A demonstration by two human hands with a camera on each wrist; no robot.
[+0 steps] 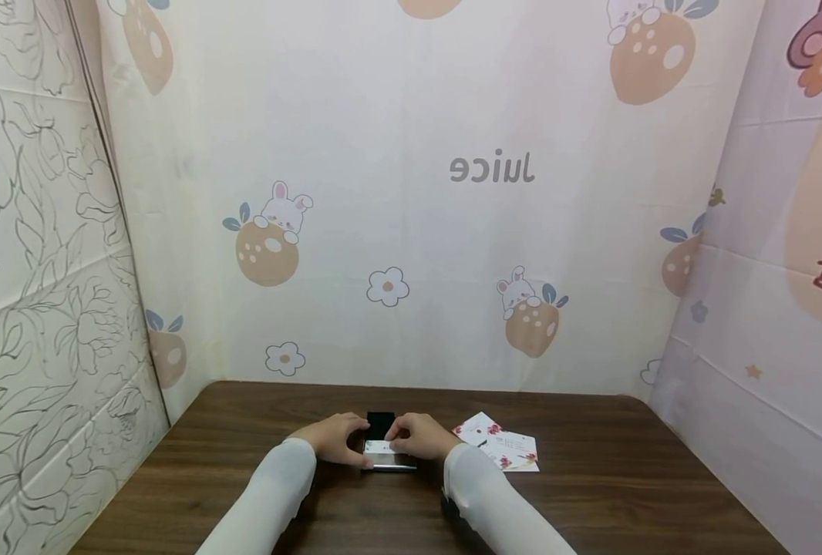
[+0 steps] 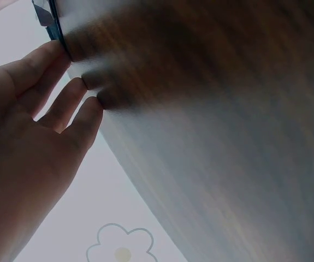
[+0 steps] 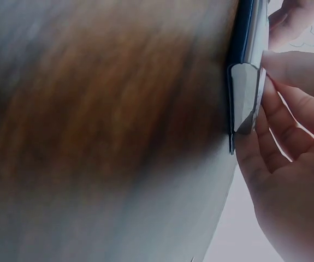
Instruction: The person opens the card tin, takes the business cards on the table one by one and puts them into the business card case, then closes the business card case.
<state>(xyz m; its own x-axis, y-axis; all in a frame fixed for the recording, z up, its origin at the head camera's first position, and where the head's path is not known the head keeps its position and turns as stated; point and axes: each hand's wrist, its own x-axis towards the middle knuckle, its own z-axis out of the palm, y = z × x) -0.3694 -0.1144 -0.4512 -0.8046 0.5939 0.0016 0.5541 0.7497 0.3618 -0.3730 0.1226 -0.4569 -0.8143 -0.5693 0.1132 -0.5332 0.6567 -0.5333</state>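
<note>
A small business card case (image 1: 395,467), silver and black, lies on the table with its black lid (image 1: 380,424) flipped back. A white card (image 1: 378,447) sits in its opening. My left hand (image 1: 335,438) grips the case's left end, thumb at the near corner and index finger by the lid. In the left wrist view, the other fingertips (image 2: 91,103) rest on the tabletop. My right hand (image 1: 426,438) pinches the card from above with thumb and fingers. In the right wrist view, the case (image 3: 245,90) appears end-on, with its dark underside against the table.
To the right of my right hand lie several white cards (image 1: 518,445) printed with red flowers, partly overlapping. The brown wooden table (image 1: 626,478) reaches back to a patterned curtain (image 1: 397,193). Similar cloth hangs on the left and right sides.
</note>
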